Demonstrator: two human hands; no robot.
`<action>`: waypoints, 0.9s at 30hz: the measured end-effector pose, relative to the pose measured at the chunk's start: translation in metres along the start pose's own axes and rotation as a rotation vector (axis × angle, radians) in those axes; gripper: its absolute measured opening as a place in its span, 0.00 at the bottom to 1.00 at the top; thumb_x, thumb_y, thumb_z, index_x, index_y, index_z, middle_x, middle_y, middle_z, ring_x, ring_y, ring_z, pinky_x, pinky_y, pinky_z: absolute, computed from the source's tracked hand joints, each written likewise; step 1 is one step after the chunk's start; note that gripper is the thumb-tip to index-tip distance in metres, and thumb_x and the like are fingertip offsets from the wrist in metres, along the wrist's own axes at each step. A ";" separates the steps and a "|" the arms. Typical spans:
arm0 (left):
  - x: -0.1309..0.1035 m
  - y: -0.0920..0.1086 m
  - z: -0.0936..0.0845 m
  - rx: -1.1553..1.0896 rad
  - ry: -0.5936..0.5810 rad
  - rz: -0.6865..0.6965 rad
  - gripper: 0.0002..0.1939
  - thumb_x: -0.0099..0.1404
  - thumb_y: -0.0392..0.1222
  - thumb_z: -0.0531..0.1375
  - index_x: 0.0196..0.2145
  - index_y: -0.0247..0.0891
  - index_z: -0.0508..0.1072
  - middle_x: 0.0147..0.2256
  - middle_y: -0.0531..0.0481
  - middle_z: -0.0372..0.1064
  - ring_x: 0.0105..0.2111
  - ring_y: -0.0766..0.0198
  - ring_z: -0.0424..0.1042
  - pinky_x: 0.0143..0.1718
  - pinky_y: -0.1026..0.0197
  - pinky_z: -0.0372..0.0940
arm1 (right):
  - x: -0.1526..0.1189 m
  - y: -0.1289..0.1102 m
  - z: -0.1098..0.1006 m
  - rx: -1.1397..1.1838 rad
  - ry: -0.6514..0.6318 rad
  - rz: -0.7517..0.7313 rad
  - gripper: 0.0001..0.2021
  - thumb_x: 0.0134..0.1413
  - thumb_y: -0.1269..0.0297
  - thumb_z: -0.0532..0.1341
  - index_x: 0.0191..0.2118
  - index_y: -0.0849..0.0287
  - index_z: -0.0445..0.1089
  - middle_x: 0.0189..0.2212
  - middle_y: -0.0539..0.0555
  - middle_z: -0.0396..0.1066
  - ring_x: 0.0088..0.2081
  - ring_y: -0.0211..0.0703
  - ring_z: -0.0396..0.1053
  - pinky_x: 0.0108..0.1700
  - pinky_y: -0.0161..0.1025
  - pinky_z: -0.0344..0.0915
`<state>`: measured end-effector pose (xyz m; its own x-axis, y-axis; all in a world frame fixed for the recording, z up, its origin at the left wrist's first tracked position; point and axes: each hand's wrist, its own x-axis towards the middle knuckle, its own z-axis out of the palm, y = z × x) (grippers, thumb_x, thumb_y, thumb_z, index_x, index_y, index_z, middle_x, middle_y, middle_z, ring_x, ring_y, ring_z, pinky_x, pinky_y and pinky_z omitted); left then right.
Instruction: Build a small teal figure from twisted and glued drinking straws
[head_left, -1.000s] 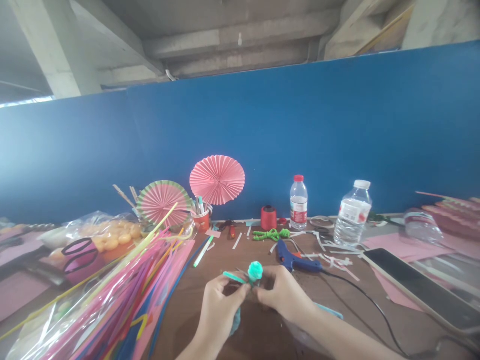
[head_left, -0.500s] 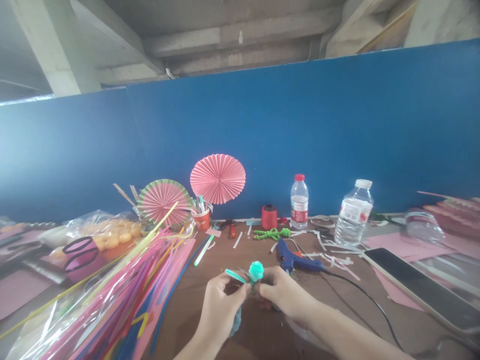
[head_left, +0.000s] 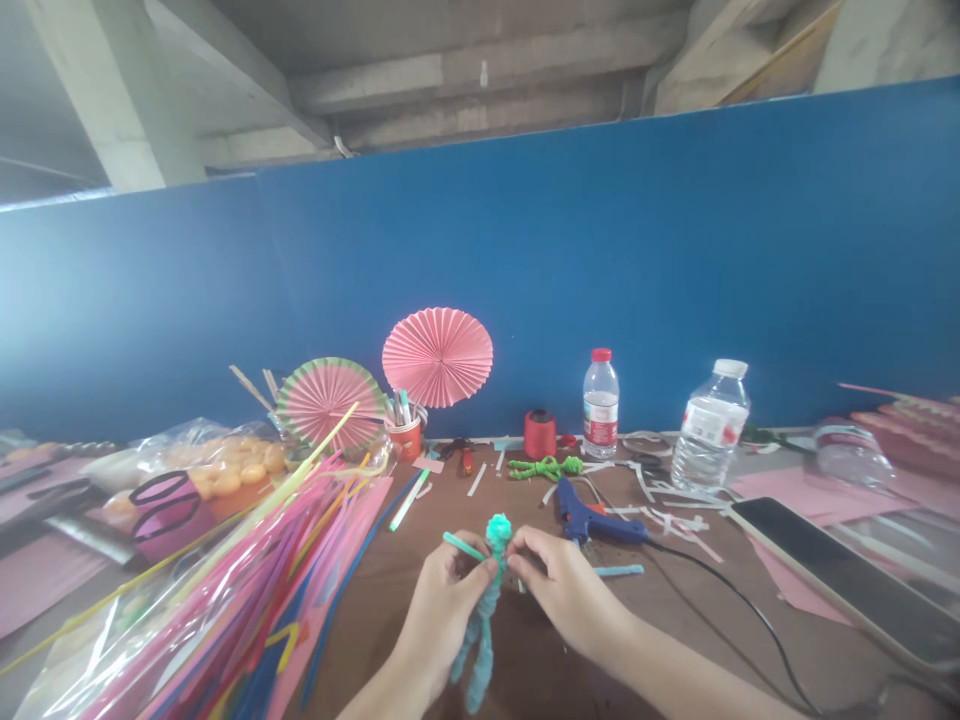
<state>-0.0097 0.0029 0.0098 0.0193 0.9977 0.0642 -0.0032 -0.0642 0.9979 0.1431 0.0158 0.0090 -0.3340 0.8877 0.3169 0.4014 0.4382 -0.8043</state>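
Observation:
A teal pipe-cleaner figure [head_left: 489,592] with a round head, a wrapped body and two dangling legs hangs upright between my hands. My left hand [head_left: 447,598] pinches it at the upper body, thumb against the front. From that side a teal pipe-cleaner end [head_left: 463,545] sticks out to the left. My right hand [head_left: 556,578] has thumb and finger closed at the figure's right side, just below the head. Beyond this hand a light blue pipe-cleaner end [head_left: 619,570] points right; its link to the figure is hidden behind my fingers.
A blue glue gun [head_left: 592,518] with a black cord lies behind my right hand. Many coloured pipe cleaners [head_left: 247,590] in plastic fill the left side. At the right are a phone [head_left: 832,570] and a tilted bottle [head_left: 709,430]. Paper fans [head_left: 438,357] and a pen cup [head_left: 405,438] stand behind.
The figure's head has shifted slightly left and its body and legs have come into view. My right hand has drawn a little right, and the blue end now shows beyond it.

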 end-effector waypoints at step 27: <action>-0.003 -0.003 0.003 -0.554 -0.081 -0.295 0.10 0.49 0.33 0.63 0.18 0.33 0.63 0.15 0.58 0.55 0.16 0.75 0.55 0.18 0.72 0.52 | -0.006 0.013 -0.002 -0.490 0.237 -0.699 0.07 0.52 0.73 0.55 0.37 0.59 0.66 0.31 0.53 0.70 0.33 0.39 0.66 0.47 0.44 0.61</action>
<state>-0.0063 0.0004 0.0063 0.1744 0.9658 -0.1921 -0.5030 0.2551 0.8258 0.1515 0.0163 -0.0022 -0.4760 0.3764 0.7948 0.5100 0.8544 -0.0992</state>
